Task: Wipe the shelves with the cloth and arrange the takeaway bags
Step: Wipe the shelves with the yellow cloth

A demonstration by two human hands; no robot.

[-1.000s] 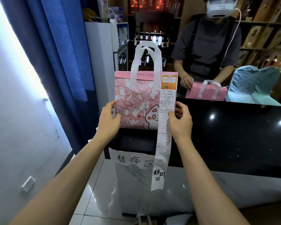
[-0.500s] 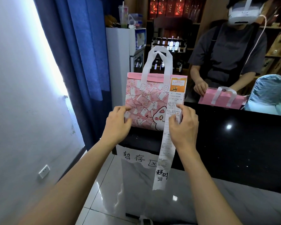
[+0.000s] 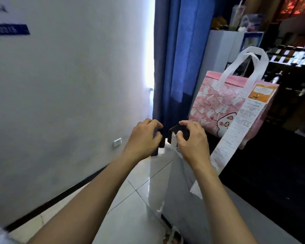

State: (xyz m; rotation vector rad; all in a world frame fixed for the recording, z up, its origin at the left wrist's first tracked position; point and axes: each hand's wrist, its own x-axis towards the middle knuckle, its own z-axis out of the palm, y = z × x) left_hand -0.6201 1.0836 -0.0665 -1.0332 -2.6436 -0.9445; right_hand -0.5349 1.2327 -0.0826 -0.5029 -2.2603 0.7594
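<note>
Pink cartoon-print non-woven takeaway bag (image 3: 224, 104) with white loop handles stands upright at right of frame on the glossy black counter (image 3: 271, 173), near its left corner; neither hand touches it. Long white paper receipt (image 3: 236, 131) with an orange header is stuck on the bag's front and hangs down past the counter edge. Left hand (image 3: 144, 138), centre frame, has curled fingers; something dark sits at them, blurred, so I cannot tell if it holds anything. Right hand (image 3: 192, 140), just beside it, fingers bent, fingertips resting on the black counter corner, apparently gripping nothing. Blue curtain (image 3: 178, 55) upper centre, white wall (image 3: 69, 85) left, white glossy floor tiles (image 3: 130, 208) below.
</note>
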